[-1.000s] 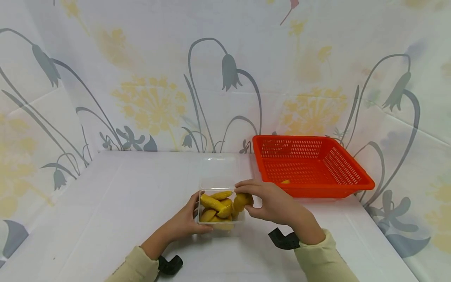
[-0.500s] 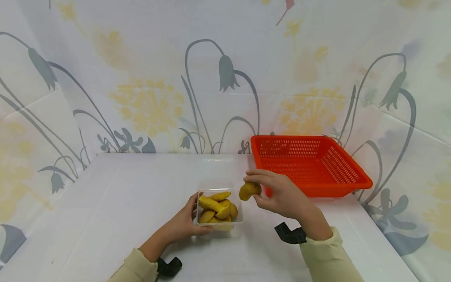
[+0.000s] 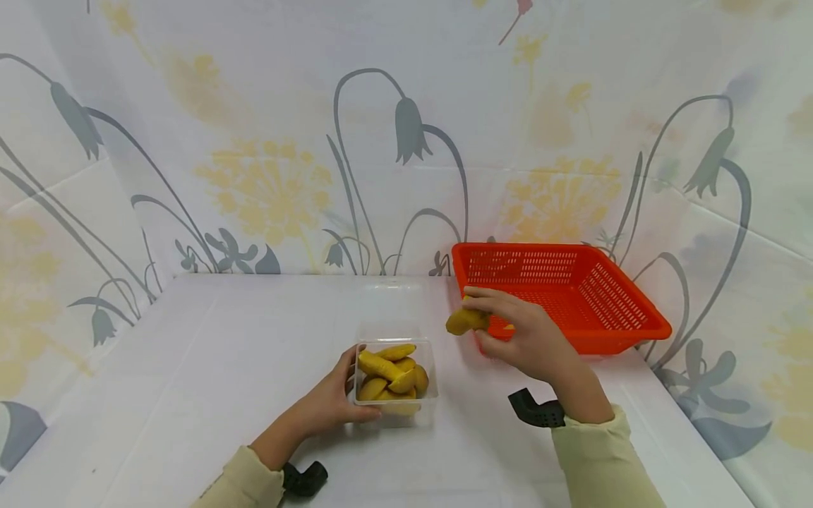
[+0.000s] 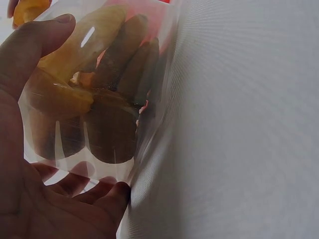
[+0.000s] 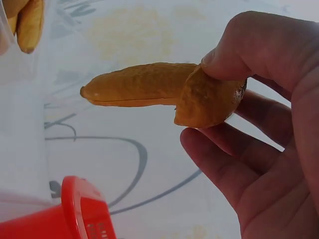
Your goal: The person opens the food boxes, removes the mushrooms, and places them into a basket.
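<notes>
A clear plastic box (image 3: 396, 377) of several yellow-brown wedge pieces (image 3: 387, 368) sits on the white table. My left hand (image 3: 335, 396) grips the box's left side, thumb on its wall; the left wrist view shows the box (image 4: 94, 94) held in my left hand (image 4: 30, 164). My right hand (image 3: 517, 335) pinches two yellow pieces (image 3: 466, 321) in the air, just at the near left corner of the orange basket (image 3: 625, 331). The right wrist view shows the two pieces (image 5: 164, 92) between my right hand's (image 5: 259, 114) thumb and fingers, above the basket's rim (image 5: 75, 211).
The orange slotted basket stands at the back right, a small yellow bit (image 3: 509, 327) inside it. A clear lid (image 3: 395, 305) lies behind the box. Flowered cloth walls close in the table on three sides.
My right hand has lifted the yellow pieces out of the box and carried them right and back to the basket's corner. The left hand has kept its grip on the box.
</notes>
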Demonstrator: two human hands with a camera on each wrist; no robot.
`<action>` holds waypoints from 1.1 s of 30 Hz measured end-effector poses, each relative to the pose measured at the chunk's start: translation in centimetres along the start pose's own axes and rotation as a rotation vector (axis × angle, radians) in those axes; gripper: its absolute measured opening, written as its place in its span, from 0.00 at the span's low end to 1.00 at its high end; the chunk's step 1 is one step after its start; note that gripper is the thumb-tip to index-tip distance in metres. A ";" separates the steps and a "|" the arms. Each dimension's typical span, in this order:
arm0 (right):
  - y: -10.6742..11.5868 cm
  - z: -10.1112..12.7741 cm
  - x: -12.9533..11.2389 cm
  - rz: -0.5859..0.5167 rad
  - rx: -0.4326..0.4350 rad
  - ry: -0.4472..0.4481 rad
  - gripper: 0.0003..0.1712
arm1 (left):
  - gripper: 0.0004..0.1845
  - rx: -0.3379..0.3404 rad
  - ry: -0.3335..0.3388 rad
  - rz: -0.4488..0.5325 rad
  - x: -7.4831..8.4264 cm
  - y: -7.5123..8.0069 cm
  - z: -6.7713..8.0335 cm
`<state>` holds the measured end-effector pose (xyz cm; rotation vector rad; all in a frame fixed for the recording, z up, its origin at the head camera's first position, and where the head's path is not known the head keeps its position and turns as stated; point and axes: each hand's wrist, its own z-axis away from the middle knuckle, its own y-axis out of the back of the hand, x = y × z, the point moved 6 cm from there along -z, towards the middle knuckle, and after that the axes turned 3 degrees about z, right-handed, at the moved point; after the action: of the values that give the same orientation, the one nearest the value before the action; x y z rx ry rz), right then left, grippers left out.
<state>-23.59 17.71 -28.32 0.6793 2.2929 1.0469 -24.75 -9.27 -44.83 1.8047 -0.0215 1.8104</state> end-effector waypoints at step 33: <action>0.7 1.7 8.0 0.012 0.029 -0.388 0.26 | 0.63 0.000 0.000 0.004 0.1 0.0 0.0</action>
<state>-28.26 23.98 -30.73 0.8283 1.9720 0.8050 -24.79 -9.24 -44.73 1.8061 -0.0245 1.8132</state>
